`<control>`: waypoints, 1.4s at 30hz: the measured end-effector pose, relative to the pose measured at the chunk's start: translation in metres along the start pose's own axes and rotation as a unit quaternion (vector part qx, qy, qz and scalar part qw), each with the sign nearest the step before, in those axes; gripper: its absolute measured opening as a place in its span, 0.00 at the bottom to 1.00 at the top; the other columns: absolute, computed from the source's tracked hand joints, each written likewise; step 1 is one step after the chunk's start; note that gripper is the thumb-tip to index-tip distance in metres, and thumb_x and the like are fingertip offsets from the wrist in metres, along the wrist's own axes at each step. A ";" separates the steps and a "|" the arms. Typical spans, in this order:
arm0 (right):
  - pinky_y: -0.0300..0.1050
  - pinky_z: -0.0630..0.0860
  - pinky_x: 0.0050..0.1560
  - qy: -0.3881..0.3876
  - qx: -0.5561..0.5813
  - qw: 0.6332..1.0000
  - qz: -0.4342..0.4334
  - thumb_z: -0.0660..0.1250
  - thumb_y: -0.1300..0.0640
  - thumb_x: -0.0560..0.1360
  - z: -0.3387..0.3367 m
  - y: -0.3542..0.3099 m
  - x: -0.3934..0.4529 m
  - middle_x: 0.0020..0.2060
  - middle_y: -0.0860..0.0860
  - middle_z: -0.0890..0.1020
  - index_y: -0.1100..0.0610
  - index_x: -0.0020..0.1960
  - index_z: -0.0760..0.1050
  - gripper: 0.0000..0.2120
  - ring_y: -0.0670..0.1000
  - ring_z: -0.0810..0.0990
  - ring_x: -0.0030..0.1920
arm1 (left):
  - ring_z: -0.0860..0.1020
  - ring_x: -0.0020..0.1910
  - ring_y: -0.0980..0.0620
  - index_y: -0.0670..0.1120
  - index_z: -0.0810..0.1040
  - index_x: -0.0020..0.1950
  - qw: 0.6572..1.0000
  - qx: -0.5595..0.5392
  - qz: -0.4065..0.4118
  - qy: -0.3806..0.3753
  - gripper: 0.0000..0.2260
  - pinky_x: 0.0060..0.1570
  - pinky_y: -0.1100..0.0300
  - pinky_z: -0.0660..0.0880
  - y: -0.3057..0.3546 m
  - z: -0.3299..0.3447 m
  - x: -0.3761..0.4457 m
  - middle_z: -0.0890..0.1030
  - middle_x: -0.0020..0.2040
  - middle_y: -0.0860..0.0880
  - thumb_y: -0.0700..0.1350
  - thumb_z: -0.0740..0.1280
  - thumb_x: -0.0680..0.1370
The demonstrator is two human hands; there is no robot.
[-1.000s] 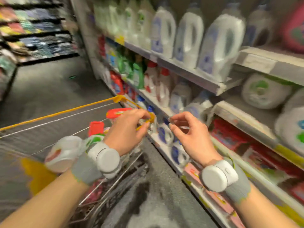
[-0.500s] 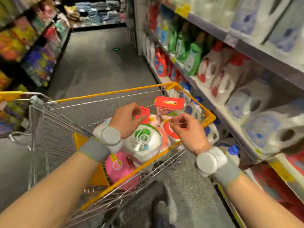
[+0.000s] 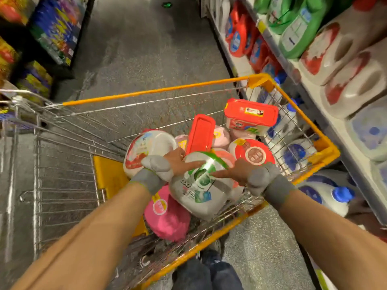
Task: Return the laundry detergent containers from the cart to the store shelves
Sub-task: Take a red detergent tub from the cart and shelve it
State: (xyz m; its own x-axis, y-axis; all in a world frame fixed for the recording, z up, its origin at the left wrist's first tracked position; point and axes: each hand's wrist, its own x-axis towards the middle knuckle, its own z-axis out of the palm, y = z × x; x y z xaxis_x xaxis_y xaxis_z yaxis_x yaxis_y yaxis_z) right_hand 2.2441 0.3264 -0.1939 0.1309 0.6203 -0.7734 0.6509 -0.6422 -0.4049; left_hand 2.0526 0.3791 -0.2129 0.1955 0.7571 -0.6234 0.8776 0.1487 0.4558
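A yellow-rimmed wire cart [image 3: 155,92] holds several detergent containers. On top of the pile lies a white tub with a green label [image 3: 199,197]. My left hand [image 3: 180,162] rests on its upper left side, one finger stretched across the lid. On its upper right side lies my right hand [image 3: 234,172], fingers straight and pointing left. Around the tub are a pink container [image 3: 167,218], a white jug with a red label [image 3: 146,147], a round red-topped pack [image 3: 254,152], a tilted red-lidded box [image 3: 200,132] and a red-lidded tub [image 3: 251,114].
Store shelves [image 3: 335,126] run along the right, carrying white jugs with red labels [image 3: 345,65], green jugs [image 3: 299,28] and, lower down, blue-capped bottles [image 3: 335,195]. Colourful packs [image 3: 54,28] fill the shelving at the left. Grey aisle floor stretches ahead of the cart.
The view has dropped from the shelves to the cart. Both hands have moved down from near the cart's rim onto the white green-labelled tub.
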 end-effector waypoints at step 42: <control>0.54 0.82 0.48 0.287 0.577 0.719 -0.260 0.81 0.54 0.60 -0.141 0.051 -0.198 0.54 0.56 0.84 0.55 0.65 0.71 0.36 0.57 0.84 0.51 | 0.84 0.39 0.52 0.44 0.80 0.58 0.887 -0.249 0.321 -0.219 0.13 0.28 0.62 0.77 0.238 -0.087 -0.135 0.86 0.46 0.47 0.47 0.69 0.76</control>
State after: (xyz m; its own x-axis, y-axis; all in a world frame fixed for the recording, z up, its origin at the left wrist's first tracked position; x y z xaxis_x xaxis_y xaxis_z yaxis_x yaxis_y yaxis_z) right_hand 2.3569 0.2343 0.0077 0.5968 0.7829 -0.1758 -0.2861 0.0029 -0.9582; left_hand 2.1969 0.3673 0.0352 0.8315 0.4846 -0.2716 0.2433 0.1219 0.9623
